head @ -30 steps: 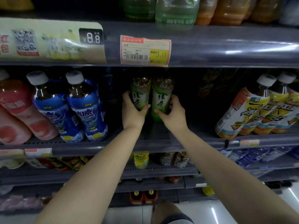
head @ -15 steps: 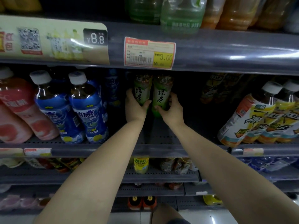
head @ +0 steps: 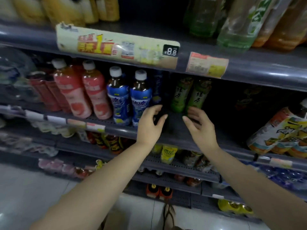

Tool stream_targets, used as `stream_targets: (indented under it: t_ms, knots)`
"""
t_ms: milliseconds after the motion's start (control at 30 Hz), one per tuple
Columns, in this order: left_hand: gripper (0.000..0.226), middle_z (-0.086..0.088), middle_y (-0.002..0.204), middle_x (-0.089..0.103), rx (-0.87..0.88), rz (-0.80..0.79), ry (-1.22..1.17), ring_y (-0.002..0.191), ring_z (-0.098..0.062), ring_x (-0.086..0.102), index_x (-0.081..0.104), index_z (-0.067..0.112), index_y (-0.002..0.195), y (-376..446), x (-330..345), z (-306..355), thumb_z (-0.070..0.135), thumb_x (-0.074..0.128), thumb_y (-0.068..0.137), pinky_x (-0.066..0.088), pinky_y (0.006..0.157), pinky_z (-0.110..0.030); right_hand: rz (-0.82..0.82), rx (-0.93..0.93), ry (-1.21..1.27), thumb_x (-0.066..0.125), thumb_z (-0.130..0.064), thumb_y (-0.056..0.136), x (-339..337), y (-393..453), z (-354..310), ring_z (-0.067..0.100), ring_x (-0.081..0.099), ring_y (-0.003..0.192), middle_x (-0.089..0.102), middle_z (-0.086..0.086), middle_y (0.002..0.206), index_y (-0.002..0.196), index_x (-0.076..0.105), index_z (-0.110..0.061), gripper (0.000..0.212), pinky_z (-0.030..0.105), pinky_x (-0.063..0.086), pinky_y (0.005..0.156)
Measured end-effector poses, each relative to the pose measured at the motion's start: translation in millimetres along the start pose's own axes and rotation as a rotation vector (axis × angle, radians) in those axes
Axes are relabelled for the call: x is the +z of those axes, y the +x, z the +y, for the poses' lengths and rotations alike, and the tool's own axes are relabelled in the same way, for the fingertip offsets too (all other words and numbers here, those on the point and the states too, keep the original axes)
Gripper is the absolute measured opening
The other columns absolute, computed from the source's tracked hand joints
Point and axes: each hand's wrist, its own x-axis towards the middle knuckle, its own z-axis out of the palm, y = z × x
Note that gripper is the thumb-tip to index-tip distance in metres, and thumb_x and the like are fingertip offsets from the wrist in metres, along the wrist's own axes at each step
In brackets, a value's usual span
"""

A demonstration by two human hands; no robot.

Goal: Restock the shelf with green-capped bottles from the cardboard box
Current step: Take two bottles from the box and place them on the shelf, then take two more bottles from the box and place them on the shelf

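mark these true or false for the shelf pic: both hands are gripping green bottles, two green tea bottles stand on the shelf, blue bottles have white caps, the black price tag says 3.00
1. Both hands grip green bottles. False: the left hand and right hand are empty, fingers relaxed, in front of the bottles.
2. Two green tea bottles stand side by side on the shelf. True.
3. The blue-labelled bottles have white caps. True.
4. The black price tag reads 3.00. False: it reads 8.8.
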Motion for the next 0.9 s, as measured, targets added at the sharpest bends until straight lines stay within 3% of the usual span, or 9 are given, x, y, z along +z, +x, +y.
stream_targets:
  t_ms: [133,233,333,400,500,667,800,900]
  knots:
    - [0.035,0.005,0.113,0.059,-0.029,0.034,0.023,0.102,-0.002,0.057,0.057,0.018,0.125,-56,-57,-25,0.027,0.061,0.091,0.046,0.086,-0.011,-0.158,-0.036,0.084,0.057,-0.033,0.093,46,-36,-32,-0.011,0.053,0.109,0.057,-0.016,0.119,0.124,0.051,-0.033,0.031,0.004,0.043,0.085]
    - [0.037,0.011,0.114,0.057,-0.111,0.079,0.074,0.104,0.001,0.056,0.054,0.023,0.126,-100,-101,-54,0.029,0.061,0.091,0.046,0.087,-0.011,-0.269,-0.054,0.130,0.053,-0.030,0.095,93,-62,-47,-0.017,0.052,0.103,0.057,-0.018,0.116,0.121,0.052,-0.032,0.026,0.003,0.043,0.083]
    - [0.038,0.010,0.113,0.054,-0.227,0.160,0.130,0.098,0.000,0.057,0.053,0.022,0.128,-145,-148,-85,0.027,0.060,0.091,0.050,0.085,-0.018,-0.410,-0.052,0.177,0.053,-0.030,0.095,144,-84,-58,-0.014,0.053,0.106,0.060,-0.015,0.117,0.123,0.057,-0.025,0.029,0.004,0.044,0.082]
    - [0.037,0.003,0.111,0.057,-0.327,0.229,0.164,0.097,-0.011,0.060,0.054,0.018,0.127,-177,-179,-104,0.020,0.062,0.091,0.052,0.085,-0.029,-0.503,-0.061,0.188,0.054,-0.032,0.094,180,-98,-66,-0.010,0.055,0.107,0.061,-0.012,0.118,0.125,0.058,-0.021,0.033,0.005,0.044,0.080]
    - [0.034,-0.004,0.111,0.059,-0.493,0.325,0.228,0.096,-0.020,0.060,0.058,0.013,0.123,-228,-215,-131,0.014,0.064,0.089,0.051,0.086,-0.034,-0.649,-0.050,0.242,0.056,-0.028,0.094,235,-121,-77,-0.009,0.058,0.104,0.064,-0.008,0.116,0.120,0.061,-0.021,0.027,0.005,0.045,0.079]
    - [0.038,0.003,0.122,0.054,-0.836,0.492,0.215,0.110,-0.012,0.053,0.050,0.024,0.130,-308,-245,-170,0.021,0.057,0.093,0.044,0.091,-0.027,-0.909,-0.030,0.318,0.056,-0.028,0.094,323,-170,-91,-0.001,0.062,0.103,0.066,-0.009,0.112,0.113,0.061,-0.029,0.020,0.013,0.048,0.082]
    - [0.039,0.000,0.126,0.055,-0.993,0.626,0.227,0.113,-0.012,0.052,0.050,0.023,0.131,-341,-256,-197,0.020,0.057,0.093,0.044,0.091,-0.024,-1.127,-0.007,0.339,0.057,-0.027,0.094,384,-205,-90,0.000,0.062,0.104,0.066,-0.018,0.109,0.112,0.062,-0.032,0.020,0.012,0.048,0.085]
    - [0.037,0.001,0.124,0.058,-1.074,0.719,0.251,0.112,-0.014,0.055,0.053,0.021,0.128,-360,-258,-220,0.024,0.059,0.092,0.045,0.089,-0.024,-1.244,0.024,0.324,0.057,-0.026,0.093,425,-223,-76,0.006,0.062,0.108,0.067,-0.011,0.112,0.109,0.061,-0.038,0.020,0.026,0.050,0.094]
